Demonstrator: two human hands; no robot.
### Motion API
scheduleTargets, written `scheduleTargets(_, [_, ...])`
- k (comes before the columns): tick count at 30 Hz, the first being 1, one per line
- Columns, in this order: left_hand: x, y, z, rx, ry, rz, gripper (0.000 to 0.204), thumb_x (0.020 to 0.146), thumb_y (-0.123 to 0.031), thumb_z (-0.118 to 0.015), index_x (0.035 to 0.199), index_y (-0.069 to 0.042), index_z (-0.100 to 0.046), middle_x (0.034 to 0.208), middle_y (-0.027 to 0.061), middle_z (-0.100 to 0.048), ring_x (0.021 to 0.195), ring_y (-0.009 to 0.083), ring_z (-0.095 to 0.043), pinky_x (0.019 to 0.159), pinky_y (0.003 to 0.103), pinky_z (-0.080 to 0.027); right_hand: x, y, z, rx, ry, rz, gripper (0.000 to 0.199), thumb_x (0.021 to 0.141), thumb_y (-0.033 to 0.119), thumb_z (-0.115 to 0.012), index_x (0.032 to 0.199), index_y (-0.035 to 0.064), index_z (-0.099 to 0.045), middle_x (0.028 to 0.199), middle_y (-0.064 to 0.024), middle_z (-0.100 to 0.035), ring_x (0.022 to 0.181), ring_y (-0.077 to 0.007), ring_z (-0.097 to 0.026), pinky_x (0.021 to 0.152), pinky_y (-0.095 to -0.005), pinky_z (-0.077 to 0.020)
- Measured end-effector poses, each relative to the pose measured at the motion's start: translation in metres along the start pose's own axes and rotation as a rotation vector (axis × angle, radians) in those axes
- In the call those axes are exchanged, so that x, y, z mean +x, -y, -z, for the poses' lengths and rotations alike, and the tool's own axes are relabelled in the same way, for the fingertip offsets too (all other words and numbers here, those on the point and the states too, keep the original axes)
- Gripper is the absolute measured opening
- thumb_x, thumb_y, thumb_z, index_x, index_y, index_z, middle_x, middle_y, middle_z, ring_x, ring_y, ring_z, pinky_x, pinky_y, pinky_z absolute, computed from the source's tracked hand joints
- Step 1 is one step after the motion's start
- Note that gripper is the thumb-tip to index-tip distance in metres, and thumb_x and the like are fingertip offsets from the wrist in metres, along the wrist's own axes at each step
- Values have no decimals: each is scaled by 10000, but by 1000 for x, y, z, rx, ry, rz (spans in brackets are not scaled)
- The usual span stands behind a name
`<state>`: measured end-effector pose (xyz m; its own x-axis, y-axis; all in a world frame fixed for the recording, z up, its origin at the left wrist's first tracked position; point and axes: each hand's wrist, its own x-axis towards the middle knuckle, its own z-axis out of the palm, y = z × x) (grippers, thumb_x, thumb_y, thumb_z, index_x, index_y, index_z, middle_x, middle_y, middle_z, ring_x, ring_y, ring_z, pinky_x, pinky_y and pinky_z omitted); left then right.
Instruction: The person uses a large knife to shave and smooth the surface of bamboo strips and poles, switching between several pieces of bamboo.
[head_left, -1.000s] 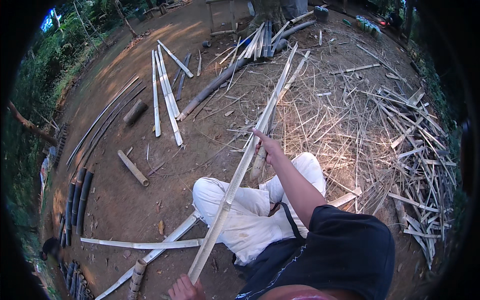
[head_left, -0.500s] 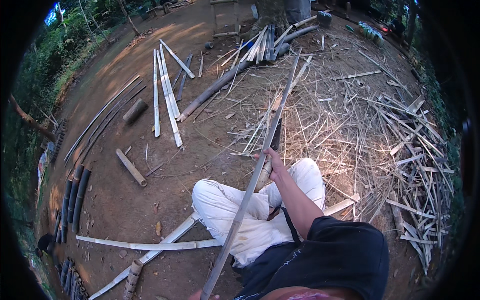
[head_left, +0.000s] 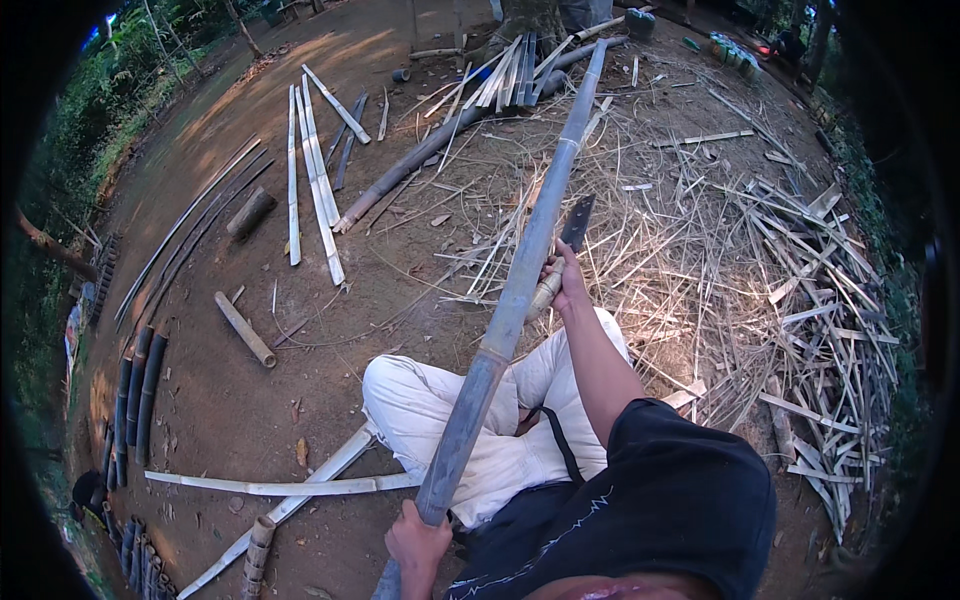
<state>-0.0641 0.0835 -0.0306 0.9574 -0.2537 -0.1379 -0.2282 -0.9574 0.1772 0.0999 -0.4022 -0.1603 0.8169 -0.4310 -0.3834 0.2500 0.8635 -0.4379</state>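
A long grey bamboo strip point(head_left: 500, 318) slants across my lap, from the lower edge to the far heap near the tree. Its broad outer face with node rings is turned up. My left hand point(head_left: 418, 540) is closed round its near end. In my right hand point(head_left: 570, 280), just right of the strip, is a machete; my fingers wrap its pale handle. The dark machete blade point(head_left: 577, 222) points away from me. I cannot tell whether the right hand touches the strip. White trousers point(head_left: 420, 405) cover my crossed legs under the strip.
Split bamboo pieces point(head_left: 850, 345) lie heaped at right, with thin shavings point(head_left: 660, 270) ahead. A bamboo pole point(head_left: 415, 172) and pale strips point(head_left: 318, 170) are farther off. At left lie dark bamboo lengths point(head_left: 150, 395), a short pole point(head_left: 245, 328) and crossed strips point(head_left: 285, 488). A bamboo stub point(head_left: 258, 555) is nearby.
The strip has turned from its narrow edge to its broad face. My left hand has come fully into view round it. My right hand has moved away and right, showing the machete more clearly.
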Motion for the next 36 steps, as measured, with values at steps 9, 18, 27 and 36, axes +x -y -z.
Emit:
scheduleTargets(9, [168,-65,36,10,11,-10,380,737,-259,-787,975,-12,-626,845,215,-719,803,403,-716,718,493,-578,-102,-25,76,69,-100,-141,130,911,107,-620,928,14,-531,744,-58,-594,604,-142,-579,625,-271,-546])
scheduleTargets(18, [193,-80,48,-18,73,5,437,740,-279,-800,1032,4,-641,897,238,-724,893,403,-715,805,501,-567,-86,-37,80,-110,-140,-236,83,895,87,-624,889,24,-571,710,-62,-593,654,-192,-590,666,-319,-540])
scheduleTargets(27, [181,-76,15,-118,162,12,422,736,-255,-783,1028,15,-640,897,242,-720,897,407,-708,813,491,-560,-156,-56,17,-761,19,33,227,836,27,-751,823,83,-532,706,-41,-586,586,-144,-582,579,-303,-484])
scheduleTargets(36, [179,-73,25,-109,307,-7,434,815,-306,-696,1066,41,-633,978,264,-712,964,422,-691,866,491,-544,-184,-56,-80,-2205,456,488,388,793,370,-710,946,20,-643,810,-188,-687,751,-382,-695,685,-474,-551])
